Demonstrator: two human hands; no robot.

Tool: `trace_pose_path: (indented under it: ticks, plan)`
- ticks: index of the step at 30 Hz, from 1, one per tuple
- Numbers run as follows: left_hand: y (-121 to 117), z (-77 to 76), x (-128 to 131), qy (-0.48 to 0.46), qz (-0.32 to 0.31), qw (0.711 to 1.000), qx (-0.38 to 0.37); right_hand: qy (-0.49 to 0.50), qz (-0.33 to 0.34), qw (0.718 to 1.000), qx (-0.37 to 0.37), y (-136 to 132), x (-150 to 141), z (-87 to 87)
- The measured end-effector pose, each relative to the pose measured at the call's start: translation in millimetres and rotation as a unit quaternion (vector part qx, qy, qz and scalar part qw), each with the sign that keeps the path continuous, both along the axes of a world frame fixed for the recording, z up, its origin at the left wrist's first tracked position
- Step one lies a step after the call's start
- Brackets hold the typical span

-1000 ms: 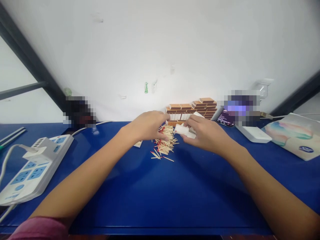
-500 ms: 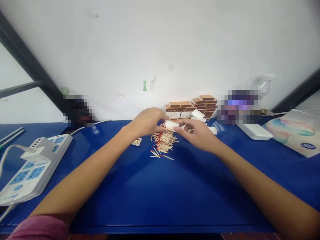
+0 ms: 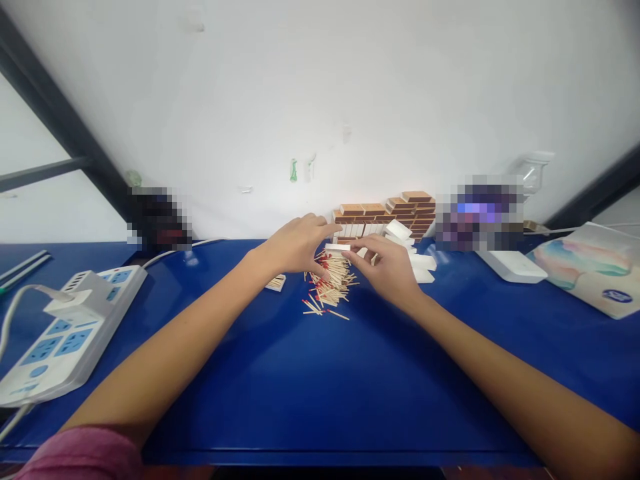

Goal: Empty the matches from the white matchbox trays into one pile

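Note:
My right hand (image 3: 387, 267) pinches a small white matchbox tray (image 3: 337, 247) by its right end, above a heap of red-tipped matches (image 3: 333, 280). The tray is tipped so that I see mostly its side; its inside is hidden. On the other side of the heap, my left hand (image 3: 300, 247) is open, thumb and fingers spread apart, with the thumb at the matches. A tray filled with matches (image 3: 276, 283) lies behind my left wrist, partly covered. Several white trays (image 3: 423, 265) lie loosely beyond my right hand.
Stacked brown matchboxes (image 3: 411, 213) stand against the wall. To the left lies a white power strip (image 3: 75, 333) with a plug and cable. On the right are a white box (image 3: 515, 265) and a tissue pack (image 3: 590, 267). The blue table's front edge (image 3: 330, 457) runs below.
My left hand has let go of the tray and its fingers have spread. The right hand still holds the tray, which has tilted so its side faces me.

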State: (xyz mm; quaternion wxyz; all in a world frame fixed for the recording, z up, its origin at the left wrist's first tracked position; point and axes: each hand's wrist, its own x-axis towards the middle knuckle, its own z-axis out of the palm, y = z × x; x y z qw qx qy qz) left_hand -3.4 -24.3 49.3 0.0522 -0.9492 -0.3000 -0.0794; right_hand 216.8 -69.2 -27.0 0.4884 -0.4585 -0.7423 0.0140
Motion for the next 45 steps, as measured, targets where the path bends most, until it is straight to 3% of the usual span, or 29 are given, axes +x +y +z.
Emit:
trace_pose_path:
  ticks: [9, 13, 17, 20, 25, 28, 31, 33, 35, 39, 45]
  plan:
    - [4, -3.3, 2, 0.004, -0.005, 1.0, -0.007, -0.103, 0.031, 0.986, 0.128, 2, 1, -8.3]
    - [6, -3.0, 1, 0.001, -0.007, 1.0, -0.012, -0.119, 0.031, 0.982, 0.143, 2, -1, -9.0]
    - [3, 0.0, 1, -0.015, 0.001, 1.0, 0.007, -0.043, -0.023, 0.994, 0.095, 1, 2, 3.2]
    - [0, 3.6, 1, -0.022, 0.004, 1.0, 0.013, 0.007, -0.1, 0.995, 0.005, 3, 20, 15.8]
    - [-2, 12.1, -3, -0.018, 0.009, 1.0, 0.017, -0.132, -0.151, 0.965, -0.166, 11, 68, 31.1]
    - [-4, 19.8, -6, -0.016, 0.025, 0.999, 0.015, -0.199, -0.175, 0.941, -0.21, 11, 80, 33.8]
    - [-8, 26.4, -7, -0.021, 0.031, 0.999, 0.02, -0.234, -0.207, 0.943, -0.114, 9, 71, 29.7]
    - [-11, 28.2, -6, -0.024, 0.03, 0.999, 0.026, -0.281, -0.174, 0.944, -0.021, 8, 58, 23.2]
    - [-13, 28.1, -4, -0.022, 0.024, 0.999, 0.029, -0.337, -0.111, 0.935, 0.024, 9, 46, 14.7]
    - [-14, 26.4, -2, -0.017, 0.009, 0.999, 0.03, -0.404, -0.057, 0.913, 0.007, 13, 35, -1.0]
    - [-16, 28.9, -2, -0.01, 0.018, 1.0, 0.019, -0.448, -0.096, 0.889, -0.014, 15, 40, -6.2]
